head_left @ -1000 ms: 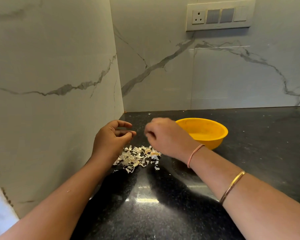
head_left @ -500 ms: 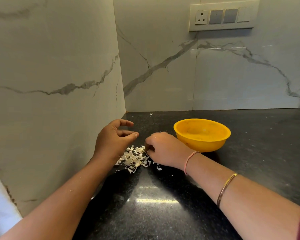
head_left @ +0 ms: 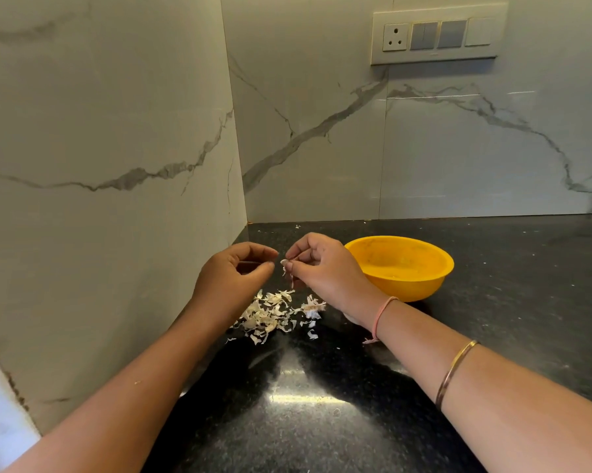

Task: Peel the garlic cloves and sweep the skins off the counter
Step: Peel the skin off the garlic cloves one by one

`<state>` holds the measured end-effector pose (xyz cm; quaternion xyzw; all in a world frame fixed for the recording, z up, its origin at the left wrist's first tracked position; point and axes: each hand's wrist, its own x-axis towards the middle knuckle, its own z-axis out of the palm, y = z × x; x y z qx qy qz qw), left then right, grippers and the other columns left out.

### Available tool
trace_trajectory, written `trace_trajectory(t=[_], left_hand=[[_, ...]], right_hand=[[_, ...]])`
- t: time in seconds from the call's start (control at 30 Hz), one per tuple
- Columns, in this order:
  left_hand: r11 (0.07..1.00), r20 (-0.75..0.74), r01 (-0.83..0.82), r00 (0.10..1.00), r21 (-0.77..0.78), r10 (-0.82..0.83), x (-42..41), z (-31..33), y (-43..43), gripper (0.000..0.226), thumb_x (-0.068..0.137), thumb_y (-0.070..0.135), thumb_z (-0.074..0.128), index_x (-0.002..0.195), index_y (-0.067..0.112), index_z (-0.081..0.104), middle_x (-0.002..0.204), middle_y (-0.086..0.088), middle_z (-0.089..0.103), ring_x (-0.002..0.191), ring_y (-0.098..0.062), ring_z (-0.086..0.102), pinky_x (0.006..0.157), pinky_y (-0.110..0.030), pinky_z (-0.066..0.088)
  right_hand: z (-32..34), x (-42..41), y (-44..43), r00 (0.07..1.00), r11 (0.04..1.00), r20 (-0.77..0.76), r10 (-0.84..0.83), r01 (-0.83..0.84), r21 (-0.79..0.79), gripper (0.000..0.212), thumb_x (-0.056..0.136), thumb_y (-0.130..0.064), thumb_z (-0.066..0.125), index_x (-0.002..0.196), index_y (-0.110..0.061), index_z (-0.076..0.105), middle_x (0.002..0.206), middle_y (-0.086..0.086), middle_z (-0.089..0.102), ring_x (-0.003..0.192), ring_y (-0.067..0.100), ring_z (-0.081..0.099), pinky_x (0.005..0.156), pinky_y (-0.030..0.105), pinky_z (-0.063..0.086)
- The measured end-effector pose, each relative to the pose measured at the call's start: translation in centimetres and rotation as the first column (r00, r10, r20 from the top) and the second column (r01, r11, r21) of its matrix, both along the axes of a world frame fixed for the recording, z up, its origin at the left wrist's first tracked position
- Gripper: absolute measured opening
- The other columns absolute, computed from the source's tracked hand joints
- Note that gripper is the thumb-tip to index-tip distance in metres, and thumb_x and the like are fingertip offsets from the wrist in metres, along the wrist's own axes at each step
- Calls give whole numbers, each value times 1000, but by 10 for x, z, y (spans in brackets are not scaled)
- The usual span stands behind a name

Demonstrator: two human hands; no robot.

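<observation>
Now pinching a garlic skin (head_left: 285, 266) with the right hand (head_left: 325, 273), above the pile (head_left: 270, 316) by the counter (head_left: 499, 339)'s left edge. Curling the left hand (head_left: 229, 279) loosely, empty.

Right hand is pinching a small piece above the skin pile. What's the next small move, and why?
Probably bring the left hand onto the skin strip dangling from the piece that the right hand pinches, and pull it off. The left hand hovers right beside it, and the skin pile lies below.

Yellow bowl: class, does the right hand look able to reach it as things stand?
Probably yes. The yellow bowl sits open on the counter just beside the right hand, with nothing between them, though that hand is pinching a skin scrap.
</observation>
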<state>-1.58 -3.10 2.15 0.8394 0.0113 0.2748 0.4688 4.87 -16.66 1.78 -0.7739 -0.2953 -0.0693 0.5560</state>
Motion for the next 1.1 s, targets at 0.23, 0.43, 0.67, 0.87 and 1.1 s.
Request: trace_trajectory(t=[0.23, 0.43, 0.67, 0.87, 1.1], left_hand=[[997, 6, 71, 997, -33, -71, 3, -2, 1, 19, 77, 18, 74, 87, 34, 68, 84, 12, 72, 79, 1, 67, 70, -18, 53], [995, 30, 60, 998, -81, -58, 5, -3, 4, 14, 78, 16, 73, 82, 28, 69, 77, 10, 71, 73, -3, 67, 70, -23, 55], [992, 37, 79, 996, -95, -76, 6, -3, 3, 14, 80, 13, 71, 82, 27, 68, 78, 9, 71, 76, -7, 67, 68, -21, 55], [980, 52, 107, 994, -166, -100, 5, -3, 2, 18, 81, 12, 69, 82, 29, 70, 80, 8, 72, 76, -7, 68, 69, -18, 56], [975, 49, 115, 993, -191, -107, 4, -3, 2, 18, 84, 12, 66, 85, 29, 69, 84, 5, 72, 79, -10, 67, 70, -21, 56]], right_hand=[[3, -7, 0, 989, 991, -101, 110, -102, 81, 17, 83, -1, 65, 91, -14, 58, 76, 5, 67, 70, 16, 64, 73, 34, 55], [3, -9, 0, 969, 977, -167, 184, -161, 143, 18, 85, 6, 59, 95, -8, 57, 79, 7, 66, 69, 12, 64, 72, 30, 56], [3, -9, 0, 965, 970, -170, 198, -169, 174, 22, 85, 6, 59, 102, -7, 55, 85, 12, 68, 70, 13, 65, 70, 27, 57], [4, -10, -1, 961, 975, -204, 187, -156, 161, 16, 87, -4, 61, 102, -5, 54, 80, 12, 67, 62, 13, 63, 58, 24, 55], [2, -7, 1, 997, 996, -66, 32, -26, 82, 4, 86, -12, 63, 88, -15, 65, 87, 9, 67, 86, 24, 65, 78, 42, 57]])
